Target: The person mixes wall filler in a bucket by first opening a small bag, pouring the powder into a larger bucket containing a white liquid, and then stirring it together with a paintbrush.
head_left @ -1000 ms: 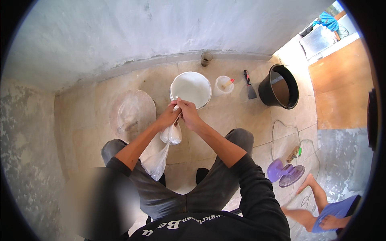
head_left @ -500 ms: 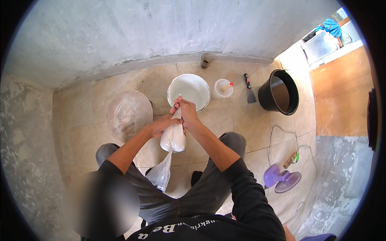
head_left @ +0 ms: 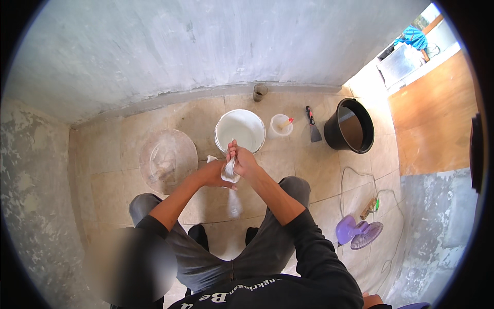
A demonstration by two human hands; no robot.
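Note:
A clear plastic bag of white powder (head_left: 230, 172) is between my hands, just on the near side of a white bucket (head_left: 240, 112). My right hand (head_left: 243, 159) is closed around the gathered upper part of the bag. Against the bag's left side is my left hand (head_left: 210, 174), holding it, with its fingers partly hidden behind the plastic. The bag's loose tail (head_left: 234, 204) hangs toward me and is smeared by motion. Pale liquid (head_left: 239, 135) shows inside the bucket.
Left of the bucket lies a round, powder-stained board (head_left: 167, 154). To the right stand a small white tub (head_left: 281, 126) with a red-tipped handle, a scraper (head_left: 313, 124) and a black bucket (head_left: 355, 126) of brownish liquid. A cup (head_left: 260, 92) is by the wall; a purple fan (head_left: 355, 232) lies lower right.
The bag has turned and its full body is now mostly hidden by my hands. Its tail has swung right. The view has shifted, so the floor objects appear slightly lower.

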